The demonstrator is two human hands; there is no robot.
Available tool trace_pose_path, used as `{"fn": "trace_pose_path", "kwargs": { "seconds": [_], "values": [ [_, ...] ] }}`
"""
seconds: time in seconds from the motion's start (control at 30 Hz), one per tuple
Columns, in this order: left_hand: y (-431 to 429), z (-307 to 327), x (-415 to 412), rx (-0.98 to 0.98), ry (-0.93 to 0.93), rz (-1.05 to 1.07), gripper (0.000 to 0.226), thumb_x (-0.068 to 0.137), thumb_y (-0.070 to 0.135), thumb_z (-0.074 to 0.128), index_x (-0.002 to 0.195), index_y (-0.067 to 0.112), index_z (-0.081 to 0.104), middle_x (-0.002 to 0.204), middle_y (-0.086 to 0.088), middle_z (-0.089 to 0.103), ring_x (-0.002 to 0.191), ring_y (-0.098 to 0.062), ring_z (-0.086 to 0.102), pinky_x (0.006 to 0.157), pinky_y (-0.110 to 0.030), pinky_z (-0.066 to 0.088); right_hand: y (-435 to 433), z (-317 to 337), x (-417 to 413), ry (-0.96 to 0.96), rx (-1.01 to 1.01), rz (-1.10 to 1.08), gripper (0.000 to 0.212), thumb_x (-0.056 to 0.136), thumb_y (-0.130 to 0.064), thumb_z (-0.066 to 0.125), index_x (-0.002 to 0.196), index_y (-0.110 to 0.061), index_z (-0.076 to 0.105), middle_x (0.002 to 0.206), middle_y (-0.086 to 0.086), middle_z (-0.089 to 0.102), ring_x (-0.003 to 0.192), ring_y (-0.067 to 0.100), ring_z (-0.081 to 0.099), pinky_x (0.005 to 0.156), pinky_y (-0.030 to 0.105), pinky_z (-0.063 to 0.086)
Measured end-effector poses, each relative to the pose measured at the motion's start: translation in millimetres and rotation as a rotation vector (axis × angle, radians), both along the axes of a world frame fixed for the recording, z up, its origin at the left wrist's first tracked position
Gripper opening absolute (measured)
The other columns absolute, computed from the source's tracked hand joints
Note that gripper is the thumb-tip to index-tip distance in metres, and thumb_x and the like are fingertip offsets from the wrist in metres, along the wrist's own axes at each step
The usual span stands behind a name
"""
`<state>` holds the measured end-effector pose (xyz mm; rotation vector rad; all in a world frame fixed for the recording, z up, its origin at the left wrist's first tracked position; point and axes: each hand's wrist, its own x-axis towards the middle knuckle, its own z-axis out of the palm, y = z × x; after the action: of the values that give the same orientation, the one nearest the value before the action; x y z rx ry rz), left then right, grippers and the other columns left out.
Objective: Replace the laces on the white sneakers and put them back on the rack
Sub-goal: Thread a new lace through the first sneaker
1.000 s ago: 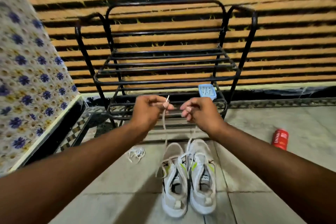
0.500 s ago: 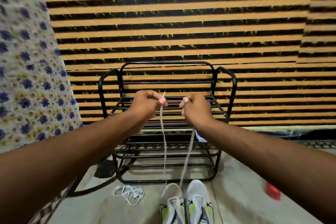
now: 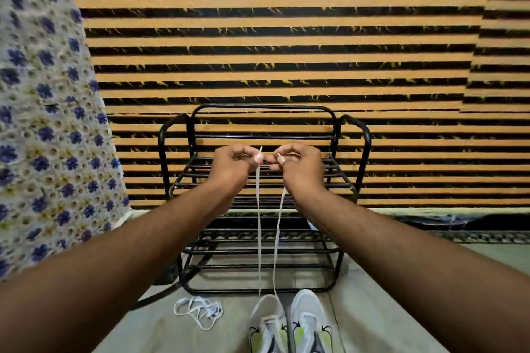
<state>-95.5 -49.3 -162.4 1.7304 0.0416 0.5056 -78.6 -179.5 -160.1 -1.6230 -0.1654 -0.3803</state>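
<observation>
Two white sneakers stand side by side on the floor at the bottom edge, the left sneaker [image 3: 268, 329] and the right sneaker [image 3: 311, 324]. A white lace [image 3: 259, 223] rises in two strands from the left sneaker. My left hand [image 3: 232, 166] pinches one lace end, its tip sticking up. My right hand [image 3: 298, 165] pinches the other end. Both hands are held high in front of the black metal shoe rack [image 3: 351, 152], close together.
A loose white lace [image 3: 200, 311] lies tangled on the floor left of the sneakers. A flower-patterned cloth [image 3: 43, 123] hangs on the left. An orange and black striped wall [image 3: 272, 37] stands behind the rack.
My hands have lifted the lace ends higher and the strands now hang long and straight. The view has tilted up, so only the sneakers' toes show and the red can is out of sight.
</observation>
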Motion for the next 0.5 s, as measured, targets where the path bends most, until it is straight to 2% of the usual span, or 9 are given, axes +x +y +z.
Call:
{"fn": "trace_pose_path", "kwargs": {
  "seconds": [0.2, 0.33, 0.5],
  "values": [
    [-0.4, -3.3, 4.2, -0.035, -0.027, 0.012, 0.003, 0.094, 0.016, 0.074, 0.095, 0.017, 0.076, 0.1, -0.006, 0.074, 0.098, -0.02, 0.068, 0.071, -0.029, 0.048, -4.3, -2.3, -1.1, -0.117, -0.058, -0.054, 0.014, 0.094, -0.007, 0.067, 0.089, -0.018, 0.076, 0.09, -0.009, 0.071, 0.088, 0.002, 0.063, 0.067, 0.016, 0.045],
    [1.5, -2.9, 3.3, -0.038, -0.06, 0.015, 0.004, 0.093, 0.015, 0.074, 0.093, 0.018, 0.076, 0.095, 0.0, 0.073, 0.093, -0.013, 0.067, 0.07, -0.025, 0.047, -3.8, -6.2, 0.1, -0.134, -0.037, -0.029, 0.014, 0.09, -0.007, 0.072, 0.089, -0.02, 0.076, 0.087, -0.01, 0.072, 0.085, 0.001, 0.066, 0.069, 0.016, 0.048],
    [1.3, -3.3, 1.4, -0.05, -0.052, 0.009, 0.004, 0.092, 0.015, 0.075, 0.095, 0.017, 0.075, 0.098, -0.002, 0.076, 0.093, -0.013, 0.069, 0.067, -0.024, 0.047, -2.5, -5.9, -1.3, -0.124, 0.068, -0.03, 0.019, 0.085, -0.003, 0.077, 0.092, -0.019, 0.069, 0.076, -0.002, 0.072, 0.078, 0.006, 0.072, 0.073, 0.027, 0.061]
  ]
}}
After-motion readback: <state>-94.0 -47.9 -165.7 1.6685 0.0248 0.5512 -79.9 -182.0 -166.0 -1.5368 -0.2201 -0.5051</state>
